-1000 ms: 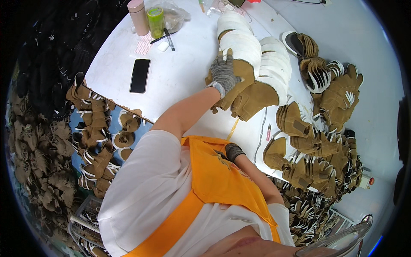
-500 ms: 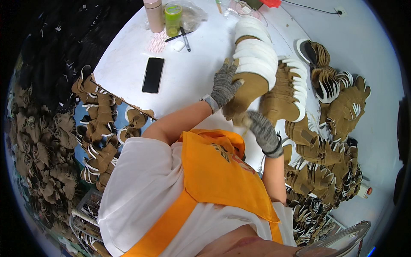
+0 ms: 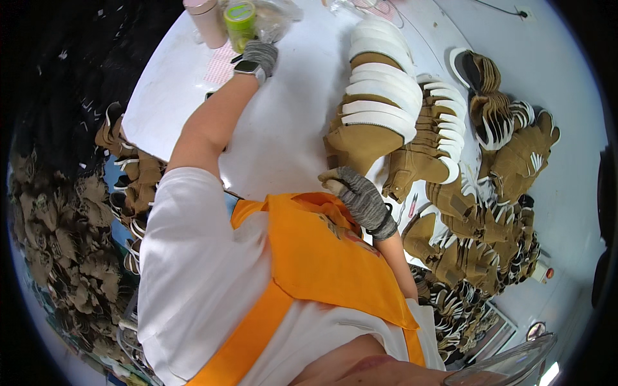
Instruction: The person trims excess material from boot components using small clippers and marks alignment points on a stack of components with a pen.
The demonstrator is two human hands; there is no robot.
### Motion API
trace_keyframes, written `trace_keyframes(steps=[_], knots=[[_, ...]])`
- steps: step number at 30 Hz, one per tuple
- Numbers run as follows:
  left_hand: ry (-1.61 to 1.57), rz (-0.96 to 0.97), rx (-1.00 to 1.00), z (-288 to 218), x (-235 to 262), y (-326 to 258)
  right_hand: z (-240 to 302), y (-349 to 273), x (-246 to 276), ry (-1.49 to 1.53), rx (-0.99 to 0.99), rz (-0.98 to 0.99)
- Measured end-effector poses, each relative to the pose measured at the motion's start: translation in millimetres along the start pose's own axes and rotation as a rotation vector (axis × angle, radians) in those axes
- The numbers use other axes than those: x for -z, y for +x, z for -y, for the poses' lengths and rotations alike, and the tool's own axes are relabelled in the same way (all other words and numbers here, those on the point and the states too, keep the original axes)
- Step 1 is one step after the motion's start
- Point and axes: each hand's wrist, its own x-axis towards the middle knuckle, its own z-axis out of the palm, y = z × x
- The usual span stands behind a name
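The white worktop (image 3: pixel 283 128) fills the middle of the view, and the person leans over it in a white shirt and an orange apron (image 3: pixel 322 257). On its right half stands a leaning stack of tan shoes with white soles (image 3: pixel 376 109), with a second row (image 3: pixel 431 141) just beside it and more heaps of the same shoes (image 3: pixel 496 212) spread further right. Piles of brown shoe uppers (image 3: pixel 58 238) lie off the worktop's left edge.

The left arm is stretched straight out across the worktop toward its far edge. The left hand (image 3: pixel 257 56), in a grey knitted glove, with a watch at the wrist, is curled downward beside a green-lidded jar (image 3: pixel 240 19) and a pink cylinder (image 3: pixel 206 22); it seems to touch something small on the worktop there, but whether it grips it cannot be told.

The right arm is bent, the elbow low, the forearm rising toward the stack. The right hand (image 3: pixel 357 196), also in a grey glove, is loosely curled with fingers bent, and sits just at the lower end of the nearest tan shoe (image 3: pixel 357 148), close to it or touching; a firm hold is not visible.
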Motion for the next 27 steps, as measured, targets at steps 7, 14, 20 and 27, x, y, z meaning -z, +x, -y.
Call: trace_keyframes(steps=[7,14,20,27], knots=[[-0.365,-0.021,-0.131,-50,126,-16,-10,13,9,0.413,0.060,-0.279],[-1.068,-0.200,-0.370,-160,238,-136,19,3,11,0.239,0.182,-0.585],[-1.314,0.168,-0.253,-188,250,-151,27,-30,31,0.171,0.039,-0.618],[-2.014,0.949,-0.170,-209,268,-174,-9,-81,62,-0.107,-0.148,-0.637]])
